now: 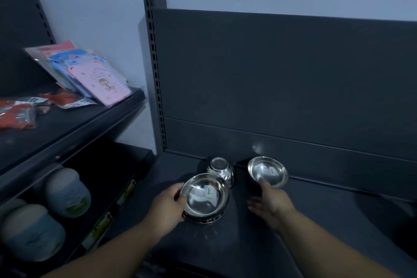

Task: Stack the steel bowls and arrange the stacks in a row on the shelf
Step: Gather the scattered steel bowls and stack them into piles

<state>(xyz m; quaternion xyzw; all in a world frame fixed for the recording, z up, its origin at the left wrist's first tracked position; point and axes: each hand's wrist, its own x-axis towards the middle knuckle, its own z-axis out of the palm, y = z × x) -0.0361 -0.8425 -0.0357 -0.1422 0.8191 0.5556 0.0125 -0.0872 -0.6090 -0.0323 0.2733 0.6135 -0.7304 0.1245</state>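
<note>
On the dark grey metal shelf [293,221] three shiny steel bowls sit close together near the back panel. The left hand [168,206] holds the nearest round steel bowl [204,196] by its left rim, thumb over the edge and fingers curled beneath, so the grip is clenched on it. This bowl faces mouth upward, tipped slightly toward the camera, and appears to sit on top of at least one more bowl, whose rim shows just below its own; how many lie under it cannot be told. Just behind it, touching or nearly touching, an upturned steel bowl with a fluted side [220,170] rests mouth down, its flat base pointing up.

The right hand [272,204] reaches to the second open steel bowl [268,171], which stands to the right, close to the step of the back panel. That bowl is tilted, its mouth turned toward the camera and its far rim raised. The thumb touches the near rim and the other fingers spread loosely below; whether this grip has closed on the bowl cannot be told.

To the left, a separate black shelving unit [67,128] carries pink and blue packaged sheets [94,74] above and pale round lidded jars [67,194] below.
</note>
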